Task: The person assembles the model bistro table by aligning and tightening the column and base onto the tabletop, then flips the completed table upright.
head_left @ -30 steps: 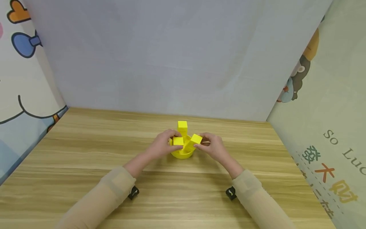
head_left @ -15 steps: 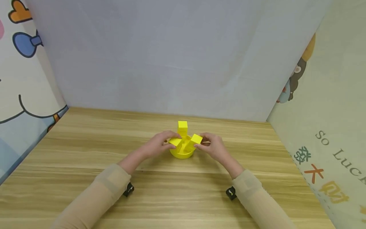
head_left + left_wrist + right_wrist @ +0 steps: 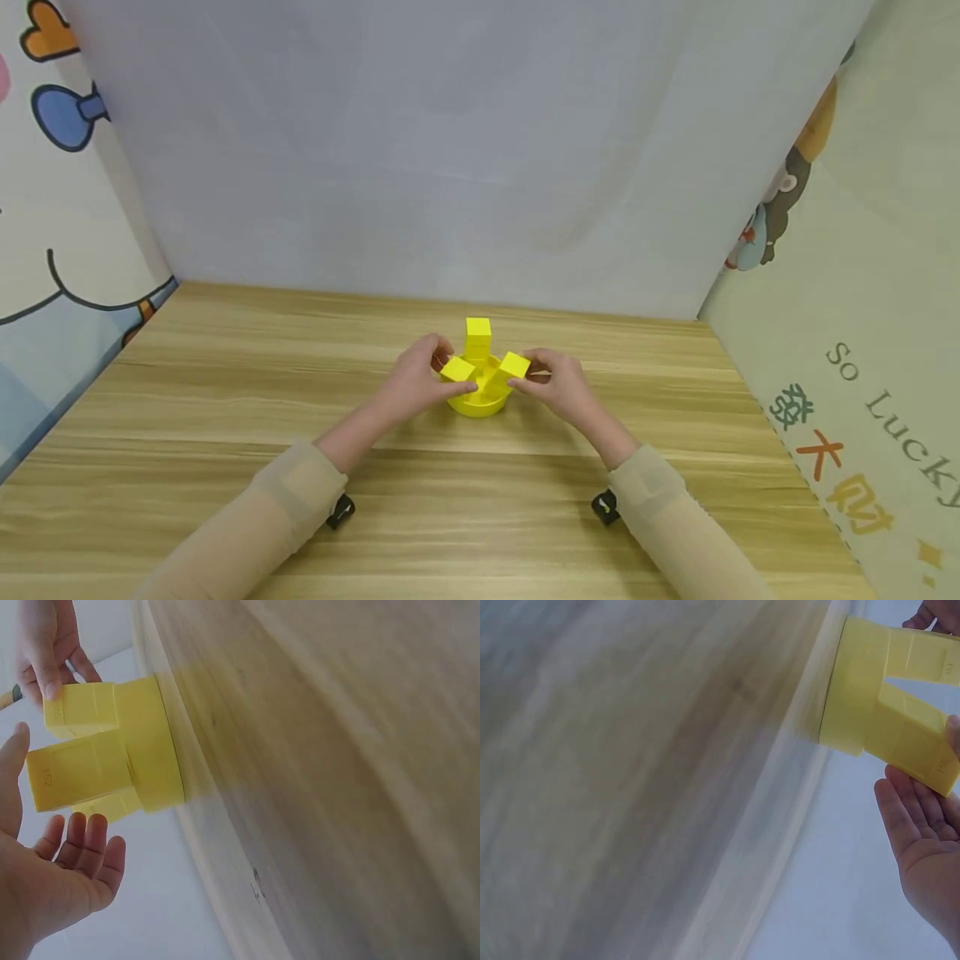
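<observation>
A round yellow dish [image 3: 478, 408] stands on the wooden table with three square-topped yellow blocks rising from it. The back block [image 3: 477, 337] is upright; the left block [image 3: 457, 368] and right block [image 3: 515, 365] lean outward. Around the left block my left hand [image 3: 416, 379] is spread, its thumb in front and fingers behind. A gap shows between that thumb and the block [image 3: 79, 772] in the left wrist view. My right hand [image 3: 558, 383] pinches the right block near its top, thumb on one side and fingers [image 3: 898, 810] on the other.
The wooden table [image 3: 480, 517] runs back to a pale grey curtain [image 3: 450, 150]. Printed cloth walls flank it, cartoon shapes [image 3: 63, 117] on the left and lettering [image 3: 825, 454] on the right. A black device [image 3: 341, 511] sits under the left wrist, another [image 3: 604, 506] under the right.
The left block has gone from upright to leaning outward left. My left fingers and thumb have loosened around it. My right hand and its block have stayed put.
</observation>
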### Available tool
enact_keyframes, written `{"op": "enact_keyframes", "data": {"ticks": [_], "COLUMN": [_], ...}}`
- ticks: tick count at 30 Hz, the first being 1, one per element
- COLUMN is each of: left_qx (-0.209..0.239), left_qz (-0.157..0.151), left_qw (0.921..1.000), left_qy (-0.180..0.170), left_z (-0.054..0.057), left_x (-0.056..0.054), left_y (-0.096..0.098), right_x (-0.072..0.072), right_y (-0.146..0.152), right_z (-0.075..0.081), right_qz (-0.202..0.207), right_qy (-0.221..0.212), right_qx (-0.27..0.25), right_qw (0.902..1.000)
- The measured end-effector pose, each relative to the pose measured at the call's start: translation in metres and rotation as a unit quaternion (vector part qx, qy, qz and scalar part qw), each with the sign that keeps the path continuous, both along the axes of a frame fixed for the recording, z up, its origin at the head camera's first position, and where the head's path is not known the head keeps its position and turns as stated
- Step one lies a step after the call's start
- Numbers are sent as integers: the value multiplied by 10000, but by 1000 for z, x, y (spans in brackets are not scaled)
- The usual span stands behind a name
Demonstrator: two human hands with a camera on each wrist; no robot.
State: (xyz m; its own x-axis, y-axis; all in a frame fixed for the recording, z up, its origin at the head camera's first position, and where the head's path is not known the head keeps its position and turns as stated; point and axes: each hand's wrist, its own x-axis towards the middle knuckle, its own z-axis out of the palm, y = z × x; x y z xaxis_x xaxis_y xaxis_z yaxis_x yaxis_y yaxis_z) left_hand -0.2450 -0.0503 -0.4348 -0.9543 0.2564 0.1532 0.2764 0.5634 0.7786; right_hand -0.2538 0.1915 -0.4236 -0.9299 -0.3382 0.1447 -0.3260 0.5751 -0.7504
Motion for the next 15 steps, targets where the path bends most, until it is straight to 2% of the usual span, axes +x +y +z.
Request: {"op": "enact_keyframes", "data": {"ticks": [2, 5, 15], "left_qx": [25, 13, -128], "left_qz": [122, 146, -219], "left_qw": [9999, 9999, 9987], "left_qy": [22, 66, 433], "left_z": [1, 2, 3], "left_x": [1, 1, -6], "left_y": [1, 0, -9], "right_x": [0, 0, 0], "right_y": [0, 0, 0], "right_z": [0, 0, 0], "right_qz": [-3, 10, -51], "right_qy": [17, 31, -19], "right_qx": [4, 20, 40], "right_qw": [10000, 10000, 10000]}}
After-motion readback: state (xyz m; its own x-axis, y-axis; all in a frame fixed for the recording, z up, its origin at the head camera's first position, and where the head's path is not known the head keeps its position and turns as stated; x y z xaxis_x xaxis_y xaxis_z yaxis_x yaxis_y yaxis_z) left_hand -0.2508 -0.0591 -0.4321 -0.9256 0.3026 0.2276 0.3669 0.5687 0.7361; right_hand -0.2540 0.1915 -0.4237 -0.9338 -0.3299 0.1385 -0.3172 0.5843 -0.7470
